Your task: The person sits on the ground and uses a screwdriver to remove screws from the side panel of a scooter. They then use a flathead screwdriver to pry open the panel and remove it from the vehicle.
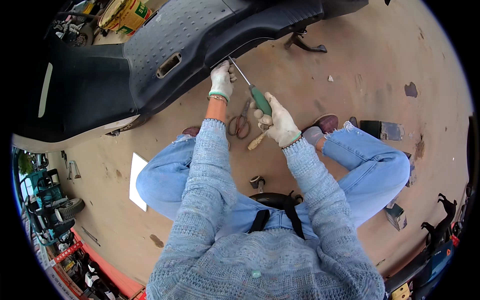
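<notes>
- From here I see the right hand (281,124), in a pale glove, wrapped around the green handle of a screwdriver (260,101).
- The screwdriver slants up and leftward, its tip at the lower edge of the dark scooter body (175,42).
- The left hand (221,80), gloved too, is up at that same edge beside the tip, fingers curled; I can't tell whether they pinch anything.
- Scissors (241,123) lie open on the floor (370,75) between the forearms, near a pale-handled tool (256,142).
- A white sheet (136,181) lies beside the left knee.
- Beyond the scooter stands a yellow bucket (127,19).
</notes>
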Available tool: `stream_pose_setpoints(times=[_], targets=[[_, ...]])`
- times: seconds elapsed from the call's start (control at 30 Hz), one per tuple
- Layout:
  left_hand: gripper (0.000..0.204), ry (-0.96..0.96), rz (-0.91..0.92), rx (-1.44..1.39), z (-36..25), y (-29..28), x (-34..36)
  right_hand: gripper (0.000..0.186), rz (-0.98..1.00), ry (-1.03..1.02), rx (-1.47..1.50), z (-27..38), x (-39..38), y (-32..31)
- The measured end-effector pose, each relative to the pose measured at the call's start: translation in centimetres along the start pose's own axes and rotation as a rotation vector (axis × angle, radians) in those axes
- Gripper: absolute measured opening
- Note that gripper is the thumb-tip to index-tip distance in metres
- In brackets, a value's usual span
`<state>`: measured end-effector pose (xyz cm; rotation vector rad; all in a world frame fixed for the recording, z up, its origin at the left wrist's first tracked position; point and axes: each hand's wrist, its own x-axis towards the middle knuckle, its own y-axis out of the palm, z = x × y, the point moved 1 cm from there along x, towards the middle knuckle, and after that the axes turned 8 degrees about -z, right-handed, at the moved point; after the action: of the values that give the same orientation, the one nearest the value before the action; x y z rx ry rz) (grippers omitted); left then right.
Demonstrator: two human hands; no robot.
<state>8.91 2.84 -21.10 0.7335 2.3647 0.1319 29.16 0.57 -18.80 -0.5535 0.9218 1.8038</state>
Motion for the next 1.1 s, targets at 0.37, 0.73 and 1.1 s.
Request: stream_pose_setpoints(times=[0.37, 0.73, 1.1], targets=[[0.023, -0.214, 0.102, -0.219, -0.3, -4.1, -2.2, 0.041, 0.001, 0.146, 0.213, -0.1, -7.5, -5.7], [0.022, -0.07, 0.528, -0.335, 0.4, 0.2, -13.5, 0.041, -0.025, -0.268, -0.089, 0.6, -21.8, -10.3], [0.022, 0.088, 0.454, 0.001, -2.8, 3.6, -19.5, 0.042, 0.001, -0.334, -0.128, 0.6, -23.1, -11.4]])
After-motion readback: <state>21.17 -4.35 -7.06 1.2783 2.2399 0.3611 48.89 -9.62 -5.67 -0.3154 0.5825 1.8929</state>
